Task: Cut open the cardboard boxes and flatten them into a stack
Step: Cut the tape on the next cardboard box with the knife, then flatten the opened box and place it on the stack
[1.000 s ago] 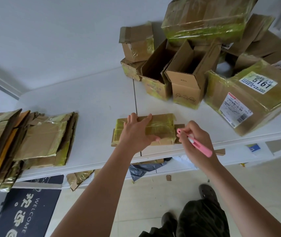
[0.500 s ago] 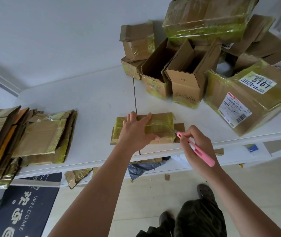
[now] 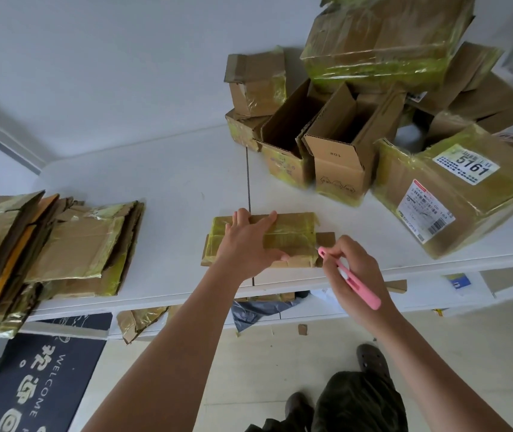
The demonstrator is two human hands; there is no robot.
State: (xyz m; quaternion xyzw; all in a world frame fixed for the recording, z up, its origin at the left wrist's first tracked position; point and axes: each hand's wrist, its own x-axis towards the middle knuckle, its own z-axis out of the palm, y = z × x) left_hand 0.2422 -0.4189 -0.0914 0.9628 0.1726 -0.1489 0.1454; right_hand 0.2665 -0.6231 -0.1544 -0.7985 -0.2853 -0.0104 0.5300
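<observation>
Nearest, dark shoes and olive trousers on the pale floor, plus a dark welcome mat left of them. Landmark: the white folding table. At the table's near edge, centre, lies the small flat cardboard box wrapped in yellow-green tape, lying low with a brown flap sticking out on its right end. Left hand lies flat on the box's left half, fingers straight and reaching to its far edge, thumb along the near side, pressing down. Right hand sits just right of the box, over the table's near edge, fingers curled round a pink utility knife; the knife tip meets the box's near-right corner by the flap, handle angled back toward the person. So box is under the left hand, just left of the right hand. On the table's left end, a stack of flattened tape-covered cardboard sheets, overhanging the near edge, with an orange sheet in it. Under the table's near edge: cardboard scraps and a grey plastic bag. On the table's far right, well apart from both hands, a pile of uncut brown cardboard boxes, two open-topped, and one large taped box with white shipping labels reading 5161. White wall behind the table.
</observation>
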